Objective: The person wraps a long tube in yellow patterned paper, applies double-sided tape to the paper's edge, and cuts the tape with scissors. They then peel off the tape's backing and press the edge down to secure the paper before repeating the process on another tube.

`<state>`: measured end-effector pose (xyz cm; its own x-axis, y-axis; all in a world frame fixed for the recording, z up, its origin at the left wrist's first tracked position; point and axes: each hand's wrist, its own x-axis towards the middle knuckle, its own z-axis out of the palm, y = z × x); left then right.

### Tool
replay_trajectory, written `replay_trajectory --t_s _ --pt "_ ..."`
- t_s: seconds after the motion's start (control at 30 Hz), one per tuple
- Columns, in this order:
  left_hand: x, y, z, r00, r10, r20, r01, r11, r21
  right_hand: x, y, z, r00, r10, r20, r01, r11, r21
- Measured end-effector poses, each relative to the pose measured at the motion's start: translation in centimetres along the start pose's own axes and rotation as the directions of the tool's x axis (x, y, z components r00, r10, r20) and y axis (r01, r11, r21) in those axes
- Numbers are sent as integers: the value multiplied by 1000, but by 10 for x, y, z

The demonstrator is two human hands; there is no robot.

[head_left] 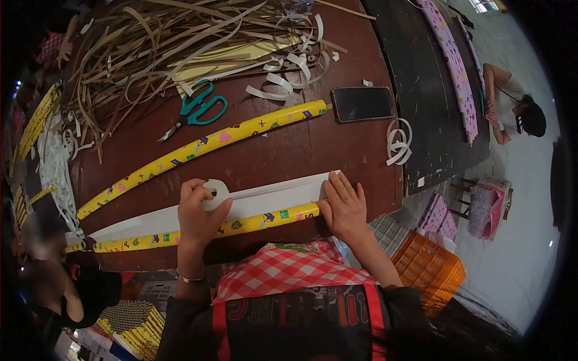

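Observation:
My left hand grips a white roll of tape and rests it on a long folded sheet of wrapping paper, white inside and yellow patterned along its near edge. My right hand lies flat, fingers spread, pressing down the right end of that sheet. A rolled tube of yellow patterned paper lies diagonally beyond my hands on the brown table.
Green-handled scissors, a dark phone, curled white strips and a heap of tan paper strips lie farther back. An orange crate stands at lower right. One person sits at far right, another at lower left.

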<state>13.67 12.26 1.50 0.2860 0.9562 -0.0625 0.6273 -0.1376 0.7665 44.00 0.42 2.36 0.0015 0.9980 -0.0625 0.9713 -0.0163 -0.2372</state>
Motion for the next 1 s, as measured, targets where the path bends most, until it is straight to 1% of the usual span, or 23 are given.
replay_trajectory --t_s 0.07,0.27,0.4,0.43,0.5,0.6,0.67,0.7,0.77,0.83,0.9,1.0 --pt "1 2 1 999 -25 -38 28 998 58 0 0 0 1000 5 6 -5 1000 7" --pt "0 2 -3 1000 4 -19 -3 997 74 0 0 -2 999 17 41 -18 999 26" --pt "-4 -2 -9 999 -12 -34 15 997 78 -1 2 0 999 11 45 -12 1000 13" --pt "-5 -3 -11 999 -21 -43 24 997 74 0 1 0 999 2 47 -3 1000 19" --pt "-10 -6 -14 998 -38 -59 42 996 77 1 0 -1 997 37 61 -37 999 6" --pt "-17 -10 -18 994 -72 -81 79 993 92 1 2 0 998 23 58 -24 1000 10" --pt "-19 -13 -22 987 -138 -84 147 984 101 1 -1 -4 996 34 85 -34 999 -1" --pt "-19 -13 -23 985 -146 -92 155 982 104 1 -2 -5 993 54 107 -53 998 -17" --pt "-18 -11 -25 976 -181 -123 197 970 140 1 -2 -5 993 43 114 -41 999 -21" --pt "-17 -11 -23 973 -185 -140 205 967 149 1 -1 -5 992 35 119 -32 999 -25" --pt "-16 -11 -22 971 -185 -154 209 965 157 1 -1 -5 993 43 113 -46 999 22" --pt "-15 -11 -24 973 -178 -145 202 964 175 3 -2 -8 989 57 138 -62 998 34"
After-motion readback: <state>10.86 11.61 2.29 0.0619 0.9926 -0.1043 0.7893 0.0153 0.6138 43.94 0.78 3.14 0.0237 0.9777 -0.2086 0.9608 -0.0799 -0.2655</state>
